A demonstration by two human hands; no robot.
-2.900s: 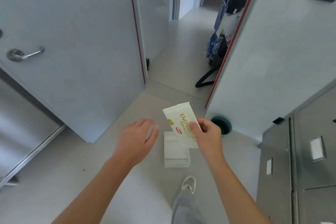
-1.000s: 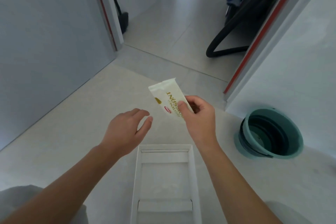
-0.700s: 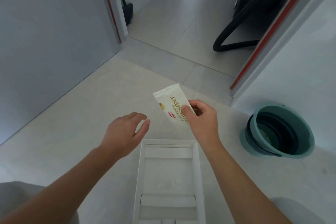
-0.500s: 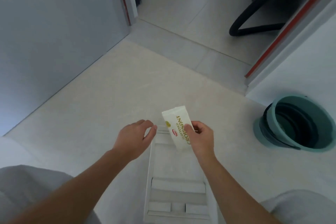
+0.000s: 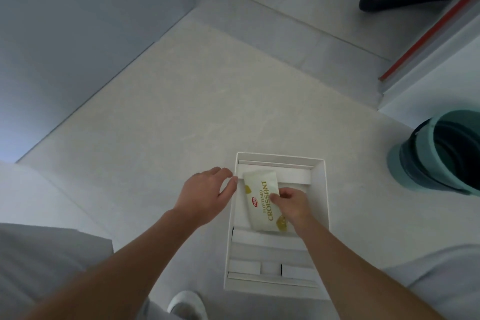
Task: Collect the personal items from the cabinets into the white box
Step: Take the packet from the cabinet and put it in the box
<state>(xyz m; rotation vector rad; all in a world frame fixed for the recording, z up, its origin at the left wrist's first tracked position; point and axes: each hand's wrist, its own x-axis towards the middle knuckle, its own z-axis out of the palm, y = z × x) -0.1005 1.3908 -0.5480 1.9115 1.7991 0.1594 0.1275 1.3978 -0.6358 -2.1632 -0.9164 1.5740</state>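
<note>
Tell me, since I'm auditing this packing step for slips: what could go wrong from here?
1. The croissant packet lies slanted in the white box, its near end at a raised cardboard insert; released there, it might sit propped up rather than flat.
2. The right hand pinches the packet's edge; a hasty withdrawal could drag it out.
3. The left hand is at the box's left wall and could nudge the light-looking box.
</note>
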